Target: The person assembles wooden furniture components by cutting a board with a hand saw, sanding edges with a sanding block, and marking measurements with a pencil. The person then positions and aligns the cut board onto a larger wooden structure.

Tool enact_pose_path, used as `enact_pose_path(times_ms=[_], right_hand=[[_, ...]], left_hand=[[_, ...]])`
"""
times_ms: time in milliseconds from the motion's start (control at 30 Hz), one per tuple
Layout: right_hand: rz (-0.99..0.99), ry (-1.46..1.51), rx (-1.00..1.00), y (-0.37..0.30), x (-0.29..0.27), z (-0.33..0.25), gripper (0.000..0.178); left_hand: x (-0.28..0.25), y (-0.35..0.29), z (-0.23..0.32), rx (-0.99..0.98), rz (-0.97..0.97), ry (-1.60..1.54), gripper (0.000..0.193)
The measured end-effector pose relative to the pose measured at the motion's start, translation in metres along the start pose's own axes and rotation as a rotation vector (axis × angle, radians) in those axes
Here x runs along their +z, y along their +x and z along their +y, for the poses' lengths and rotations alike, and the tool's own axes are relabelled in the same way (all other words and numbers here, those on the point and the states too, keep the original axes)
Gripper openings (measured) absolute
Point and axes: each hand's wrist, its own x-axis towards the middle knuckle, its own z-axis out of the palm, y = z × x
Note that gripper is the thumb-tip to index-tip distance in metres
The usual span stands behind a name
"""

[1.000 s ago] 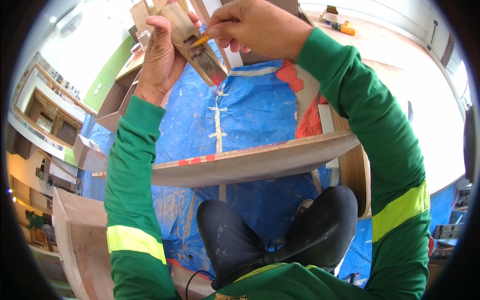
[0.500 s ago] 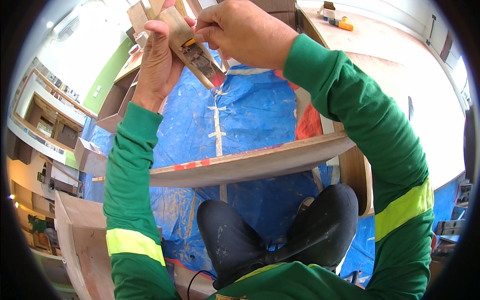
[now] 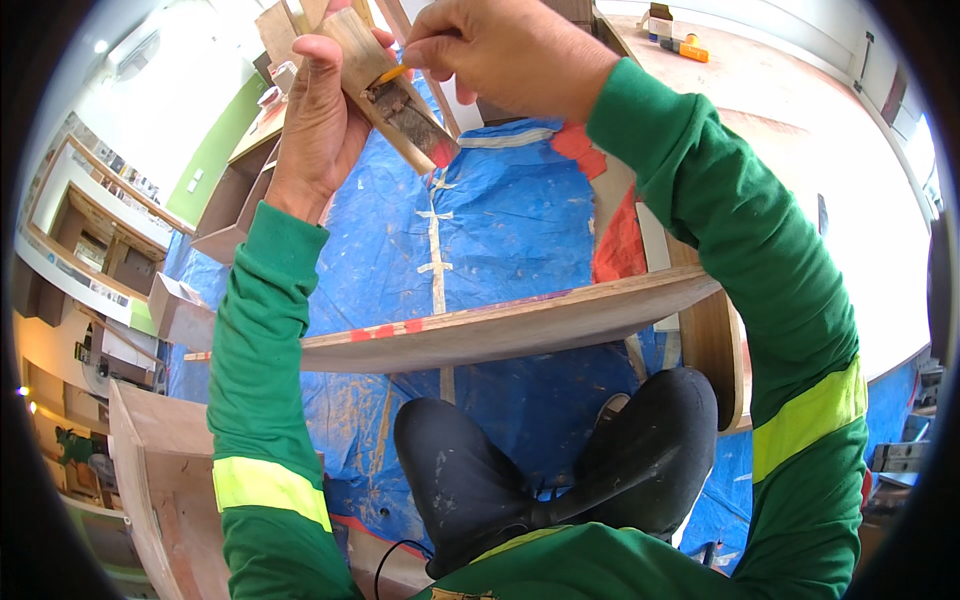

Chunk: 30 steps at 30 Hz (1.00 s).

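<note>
My left hand (image 3: 318, 135) grips a wooden hand plane (image 3: 362, 52), tilted in front of me at the top of the view. Its thumb lies along one side, and fingertips show at the far side. In the plane's body is a dark slot, and one end carries a red mark. My right hand (image 3: 515, 60) pinches a thin yellow stick, perhaps a pencil (image 3: 393, 73), whose tip is at the slot's upper edge. The rest of the stick is hidden in my fingers.
A long plywood board (image 3: 500, 325) stands on edge across my front, before my knees. Blue sheeting (image 3: 520, 220) with tape seams covers the floor. Wooden box pieces (image 3: 170, 460) stand at the left. A large pale tabletop (image 3: 770, 120) at the right carries an orange tool (image 3: 690, 50).
My right hand has shifted a little to the right, and more of the yellow stick shows. The curled shavings seen in the plane's slot have mostly gone. My left hand has hardly moved.
</note>
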Motion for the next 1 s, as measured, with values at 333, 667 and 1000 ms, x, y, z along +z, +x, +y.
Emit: enact_pose_path(times_ms=[333, 667, 1000], right_hand=[[-0.124, 0.243, 0.247, -0.001, -0.026, -0.03, 0.019], [-0.126, -0.222, 0.073, -0.003, 0.007, -0.025, 0.024], [-0.091, -0.257, -0.009, -0.002, -0.008, -0.031, 0.017]], left_hand=[[-0.003, 0.0, -0.001, 0.002, 0.012, -0.008, 0.122], [-0.003, -0.005, 0.002, -0.005, 0.02, 0.01, 0.124], [-0.005, -0.001, 0.001, 0.007, 0.03, 0.022, 0.111]])
